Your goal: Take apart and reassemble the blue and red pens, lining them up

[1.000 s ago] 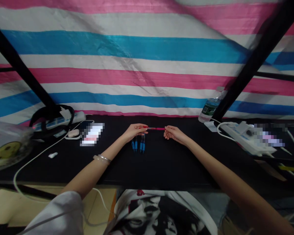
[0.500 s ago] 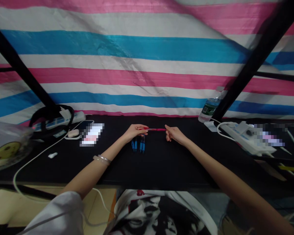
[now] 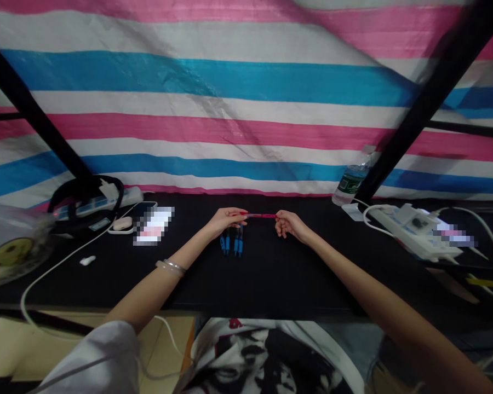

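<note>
A red pen [image 3: 262, 215] is held level above the black table, stretched between both hands. My left hand [image 3: 229, 218] pinches its left end between thumb and fingers. At the other end, the thumb and forefinger of my right hand [image 3: 290, 224] close on the pen's tip, with the other fingers curled below. Just under my left hand, several pens with blue grips [image 3: 231, 244] lie side by side on the table [image 3: 271, 279]; their upper ends are partly hidden by that hand.
To the left are a phone [image 3: 155, 224], an earbud [image 3: 87, 261], a black headband-like item [image 3: 86, 205] and a plastic bag [image 3: 14, 246]. On the right stand a water bottle [image 3: 352, 178] and a white power strip [image 3: 417, 232] with cables. A striped sheet [image 3: 238, 82] hangs behind.
My right hand has shifted very slightly, its lower fingers loosening a little. The red pen stays between both hands, and the blue-grip pens have not moved.
</note>
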Motion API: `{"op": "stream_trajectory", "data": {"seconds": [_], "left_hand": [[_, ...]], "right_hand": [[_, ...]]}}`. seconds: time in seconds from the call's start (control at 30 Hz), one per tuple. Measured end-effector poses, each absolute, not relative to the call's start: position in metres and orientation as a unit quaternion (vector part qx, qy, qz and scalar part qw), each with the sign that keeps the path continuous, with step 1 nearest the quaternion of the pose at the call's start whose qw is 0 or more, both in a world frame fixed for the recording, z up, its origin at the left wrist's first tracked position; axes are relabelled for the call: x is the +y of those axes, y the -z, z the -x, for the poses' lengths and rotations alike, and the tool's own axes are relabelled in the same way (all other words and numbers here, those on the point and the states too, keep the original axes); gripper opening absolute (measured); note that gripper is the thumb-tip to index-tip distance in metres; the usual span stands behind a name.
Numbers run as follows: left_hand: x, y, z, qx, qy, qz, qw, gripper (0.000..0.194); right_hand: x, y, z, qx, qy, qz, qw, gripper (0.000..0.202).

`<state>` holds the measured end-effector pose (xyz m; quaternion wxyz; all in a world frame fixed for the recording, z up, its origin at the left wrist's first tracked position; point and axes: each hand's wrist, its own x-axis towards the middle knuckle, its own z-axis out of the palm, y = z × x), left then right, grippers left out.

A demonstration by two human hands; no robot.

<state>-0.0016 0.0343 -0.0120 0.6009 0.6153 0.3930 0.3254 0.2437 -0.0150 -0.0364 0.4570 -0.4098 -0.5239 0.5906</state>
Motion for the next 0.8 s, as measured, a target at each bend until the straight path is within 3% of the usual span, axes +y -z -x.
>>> {"op": "stream_trajectory", "data": {"seconds": [0.4,0.8], "left_hand": [[0.0346,0.0124,0.0024,0.387,-0.319,-0.623,0.6,0.033],[0.0356,0.0127,0.0025,0.387,-0.319,-0.62,0.603,0.033]], "right_hand": [[-0.0148,0.0409,-0.2462,-0.584,-0.546,0.439,0.411,0.051],[-0.017,0.0401,-0.2446,-0.591,-0.506,0.465,0.422,0.059]]}}
